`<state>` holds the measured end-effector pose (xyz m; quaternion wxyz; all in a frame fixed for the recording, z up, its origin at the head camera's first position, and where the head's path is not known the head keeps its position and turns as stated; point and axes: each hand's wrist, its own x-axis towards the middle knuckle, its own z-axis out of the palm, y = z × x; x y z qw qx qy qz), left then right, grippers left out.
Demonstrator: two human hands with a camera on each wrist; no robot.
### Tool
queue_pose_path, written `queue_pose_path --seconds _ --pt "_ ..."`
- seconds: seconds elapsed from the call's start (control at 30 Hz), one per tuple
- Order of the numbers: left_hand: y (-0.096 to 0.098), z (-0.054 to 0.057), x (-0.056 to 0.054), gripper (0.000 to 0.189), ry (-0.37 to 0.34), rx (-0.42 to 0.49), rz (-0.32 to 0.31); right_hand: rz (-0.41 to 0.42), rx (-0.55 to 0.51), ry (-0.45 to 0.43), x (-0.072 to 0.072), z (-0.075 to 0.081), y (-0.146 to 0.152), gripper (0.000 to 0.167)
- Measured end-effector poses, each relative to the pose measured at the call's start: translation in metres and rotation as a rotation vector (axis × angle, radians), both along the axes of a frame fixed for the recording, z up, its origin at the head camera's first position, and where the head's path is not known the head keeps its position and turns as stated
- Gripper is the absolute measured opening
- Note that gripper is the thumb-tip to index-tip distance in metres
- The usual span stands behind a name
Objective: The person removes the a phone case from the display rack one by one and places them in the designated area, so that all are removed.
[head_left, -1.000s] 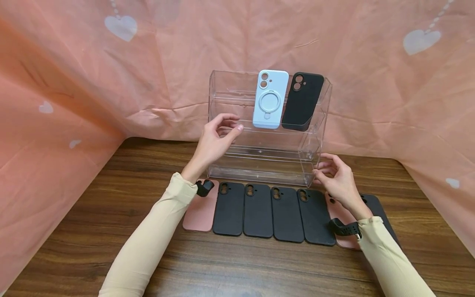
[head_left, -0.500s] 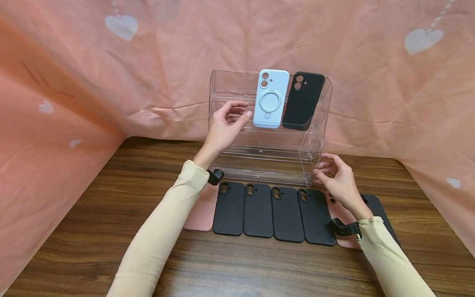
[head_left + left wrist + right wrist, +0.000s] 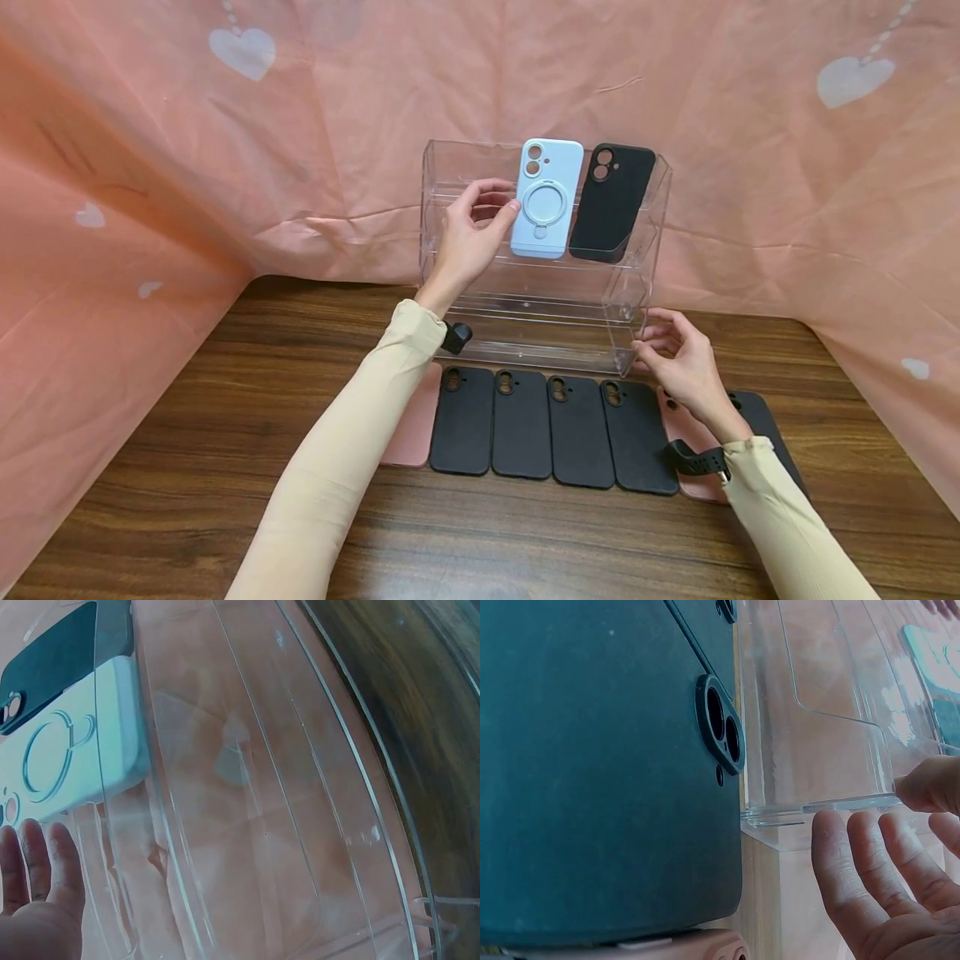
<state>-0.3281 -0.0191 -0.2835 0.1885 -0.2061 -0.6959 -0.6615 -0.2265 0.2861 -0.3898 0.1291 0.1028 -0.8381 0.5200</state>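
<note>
A clear acrylic display stand with stepped tiers stands at the back of the table. On its upper tier lean a white phone case with a ring on its back and a black phone case. My left hand is at the white case's left edge, thumb tip close to or touching it. In the left wrist view its fingers are fairly straight by that edge, not wrapped round it. My right hand pinches the stand's right side wall, thumb on one side and fingers on the other.
Several black phone cases lie in a row before the stand, with a pink case at the left end and another pink case partly under my right wrist. Pink cloth hangs behind and at both sides.
My left hand has moved up and to the right, from beside the stand's middle to the white phone case's left edge. My right hand stays on the stand's side wall.
</note>
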Motion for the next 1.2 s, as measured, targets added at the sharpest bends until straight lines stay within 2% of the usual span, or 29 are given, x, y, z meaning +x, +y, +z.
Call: queue_pose_path --seconds 0.23,0.53,0.63,0.83,1.0,1.2 --pt "0.004 0.001 -0.012 0.029 0.022 0.022 0.017 0.0 0.001 -0.004 0.0 0.001 0.0 0.054" --pt "0.009 0.006 -0.023 0.03 -0.012 0.024 0.009 0.003 0.003 -0.012 0.0 0.001 0.0 0.055" --pt "0.011 0.006 -0.025 0.03 -0.02 0.013 0.028 0.002 0.004 -0.012 0.0 0.001 0.0 0.054" --pt "0.012 0.006 -0.025 0.03 -0.035 -0.067 0.107 0.0 -0.002 0.0 -0.001 0.001 -0.001 0.053" --pt "0.013 0.005 -0.026 0.033 -0.083 -0.095 0.103 -0.004 0.006 0.005 -0.001 0.001 -0.001 0.053" --pt "0.015 0.004 -0.026 0.037 -0.084 -0.141 0.126 -0.003 -0.003 0.01 -0.001 -0.001 -0.002 0.053"
